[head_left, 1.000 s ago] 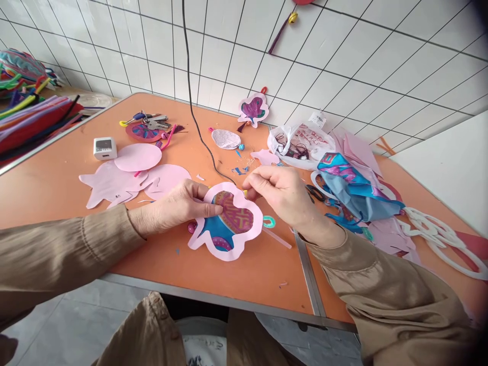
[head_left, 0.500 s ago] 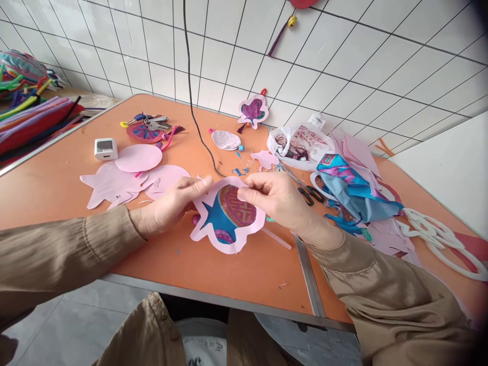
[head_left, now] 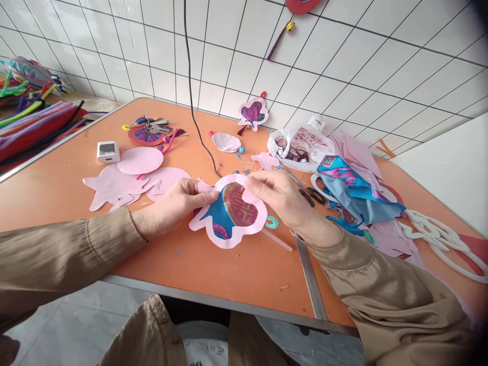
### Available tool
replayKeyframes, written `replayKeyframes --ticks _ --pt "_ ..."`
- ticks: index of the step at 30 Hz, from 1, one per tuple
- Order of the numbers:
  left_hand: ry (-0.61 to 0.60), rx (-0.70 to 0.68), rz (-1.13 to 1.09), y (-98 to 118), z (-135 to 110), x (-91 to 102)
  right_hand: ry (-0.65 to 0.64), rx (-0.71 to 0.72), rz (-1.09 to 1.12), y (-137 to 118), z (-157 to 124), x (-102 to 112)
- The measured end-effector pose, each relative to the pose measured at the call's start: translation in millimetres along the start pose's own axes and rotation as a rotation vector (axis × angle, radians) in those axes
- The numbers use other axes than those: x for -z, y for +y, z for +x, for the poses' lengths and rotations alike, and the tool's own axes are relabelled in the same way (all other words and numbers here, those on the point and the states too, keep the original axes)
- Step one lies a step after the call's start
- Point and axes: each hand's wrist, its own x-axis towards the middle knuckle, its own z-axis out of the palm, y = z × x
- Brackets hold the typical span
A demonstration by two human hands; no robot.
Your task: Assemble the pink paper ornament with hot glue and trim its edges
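A pink paper cut-out [head_left: 230, 216] with a blue and maroon patterned fabric centre is lifted a little above the orange table [head_left: 213, 269]. My left hand [head_left: 173, 206] pinches its left edge between thumb and fingers. At its top edge, my right hand [head_left: 278, 195] grips it with fingers closed. A small teal ring [head_left: 271, 222] and a pink strip [head_left: 277, 240] lie on the table just right of the cut-out.
Pink paper shapes [head_left: 129, 178], a white cube [head_left: 108, 151], keys [head_left: 150, 124], other decorated cut-outs [head_left: 252, 113], a plastic bag [head_left: 301, 147], blue patterned fabric [head_left: 351, 190], scissors [head_left: 310, 194] and white cut frames [head_left: 442, 239] litter the table. Pipe cleaners [head_left: 30, 122] lie far left. A black cable [head_left: 190, 96] hangs down the tiled wall.
The cut-out was raised off the table, then turned and shifted slightly. My right hand moved from beside its top right corner onto its top edge.
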Motion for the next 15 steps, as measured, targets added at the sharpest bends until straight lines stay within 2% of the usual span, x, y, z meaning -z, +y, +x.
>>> replayKeyframes --ticks 2,10,15 --pt "0.005 0.018 0.008 1.4 -0.5 -0.9 -0.046 -0.03 -0.033 0.3 0.1 -0.5" --pt "0.007 -0.018 0.044 1.7 -1.8 0.5 -0.054 -0.062 0.005 5.2 0.7 -1.4" --pt "0.021 0.055 0.064 1.5 -1.1 -0.3 -0.104 -0.036 0.028 1.2 -0.8 -2.0"
